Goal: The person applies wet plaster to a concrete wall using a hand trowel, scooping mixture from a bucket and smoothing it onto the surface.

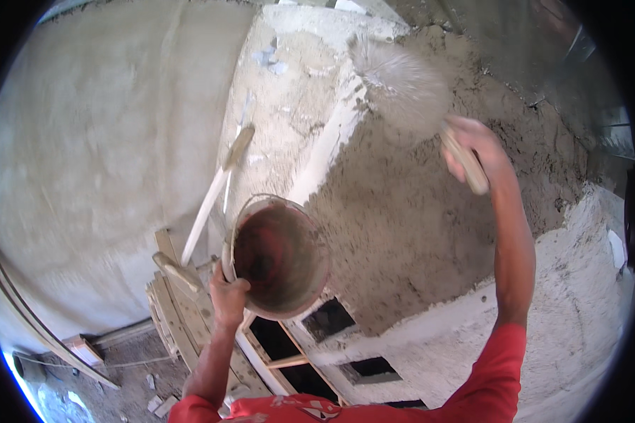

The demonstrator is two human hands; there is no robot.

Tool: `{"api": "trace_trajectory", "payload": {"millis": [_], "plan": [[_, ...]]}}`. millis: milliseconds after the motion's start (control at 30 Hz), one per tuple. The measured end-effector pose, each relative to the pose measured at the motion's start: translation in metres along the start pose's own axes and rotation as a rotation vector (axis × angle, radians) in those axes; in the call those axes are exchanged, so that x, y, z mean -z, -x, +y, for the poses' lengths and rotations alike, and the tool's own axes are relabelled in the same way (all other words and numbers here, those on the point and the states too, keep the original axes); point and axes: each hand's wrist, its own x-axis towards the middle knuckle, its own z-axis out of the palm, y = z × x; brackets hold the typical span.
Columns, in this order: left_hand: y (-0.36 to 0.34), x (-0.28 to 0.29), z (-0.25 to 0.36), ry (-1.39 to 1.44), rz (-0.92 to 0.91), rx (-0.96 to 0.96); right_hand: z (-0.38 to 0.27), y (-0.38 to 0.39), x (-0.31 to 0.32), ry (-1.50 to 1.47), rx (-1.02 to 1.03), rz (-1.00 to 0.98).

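My left hand [228, 296] grips the side of a bucket [316, 261] near its rim. The bucket is tilted so that its reddish, mortar-stained inside shows, and its wire handle rests along the rim. Raised to the upper right, my right hand [476, 151] is closed round the wooden handle of what looks like a trowel [466, 163]. A pale, fan-shaped blur [402, 88] lies beyond that hand; whether it is the blade or flung material I cannot tell. Behind it spreads rough, damp brown mortar [409, 233] on the wall.
Pale, rough wall [529, 345] borders the mortar, with dark square openings [329, 319] below. A smooth grey wall [113, 120] stands at left. Wooden planks [173, 310], a wooden-handled tool [240, 146] and a pale stick [203, 218] are left of the bucket. Rubble [164, 407] lies on the ground.
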Motion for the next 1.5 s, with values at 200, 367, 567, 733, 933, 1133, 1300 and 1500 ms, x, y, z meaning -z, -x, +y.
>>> {"api": "trace_trajectory", "payload": {"millis": [200,367,567,733,933,1133,1300,1500], "plan": [[0.017,0.012,-0.006,-0.085,-0.01,0.091,-0.014,0.011,0.07,0.478,-0.08,0.673],[0.021,0.026,-0.025,-0.017,-0.037,0.162,0.012,0.041,-0.015,0.452,-0.277,0.486],[0.027,0.009,-0.023,0.059,-0.053,0.222,0.091,0.074,-0.11,0.501,-0.688,-0.033],[0.032,0.01,-0.024,0.059,-0.035,0.178,0.145,0.091,-0.162,0.383,-0.723,-0.437],[0.032,0.022,-0.013,0.122,-0.136,0.158,0.146,0.076,-0.208,0.432,-0.615,-0.375],[0.032,0.01,-0.003,-0.011,-0.166,0.028,0.177,0.05,-0.224,0.786,-0.197,-0.383],[0.024,0.012,0.007,-0.081,-0.264,0.08,0.2,0.067,-0.246,1.207,0.173,-0.484],[0.037,0.006,0.003,-0.098,-0.206,0.061,0.166,0.083,-0.216,1.315,0.102,-0.751]]}}
